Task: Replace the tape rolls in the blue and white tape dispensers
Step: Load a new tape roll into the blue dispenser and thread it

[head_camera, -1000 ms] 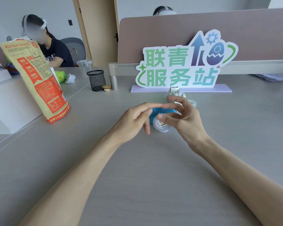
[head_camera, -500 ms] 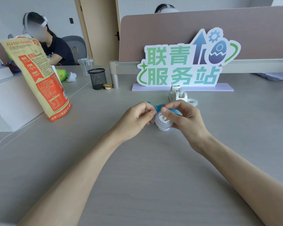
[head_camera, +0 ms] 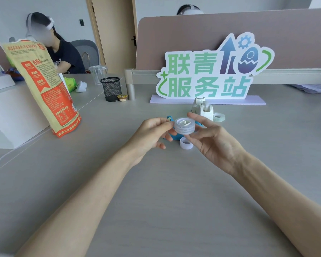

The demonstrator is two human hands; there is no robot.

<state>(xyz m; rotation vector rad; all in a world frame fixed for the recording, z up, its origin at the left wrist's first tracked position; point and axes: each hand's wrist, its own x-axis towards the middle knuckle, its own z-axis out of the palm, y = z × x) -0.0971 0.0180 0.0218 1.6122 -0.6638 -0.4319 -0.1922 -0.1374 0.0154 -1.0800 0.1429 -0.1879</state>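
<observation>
A clear tape roll (head_camera: 184, 126) with a white hub in it is held flat above the desk between both hands. My left hand (head_camera: 152, 134) pinches its left edge with thumb and forefinger. My right hand (head_camera: 213, 140) grips its right side, fingers spread. The blue dispenser (head_camera: 170, 119) lies behind and under the roll, mostly hidden. A small white empty core (head_camera: 186, 143) lies on the desk just below the roll. The white dispenser (head_camera: 202, 108) stands upright farther back, with another tape roll (head_camera: 219, 117) lying flat beside it on the right.
A green and white sign (head_camera: 208, 75) stands behind the dispensers. A black mesh cup (head_camera: 111, 89) is at the back left. A tall orange and yellow bag (head_camera: 43, 86) leans at the left. A person sits at the far left desk.
The hands have drawn apart slightly and lifted the clear roll, turning it flat side up. The small white core now lies free on the desk below it.
</observation>
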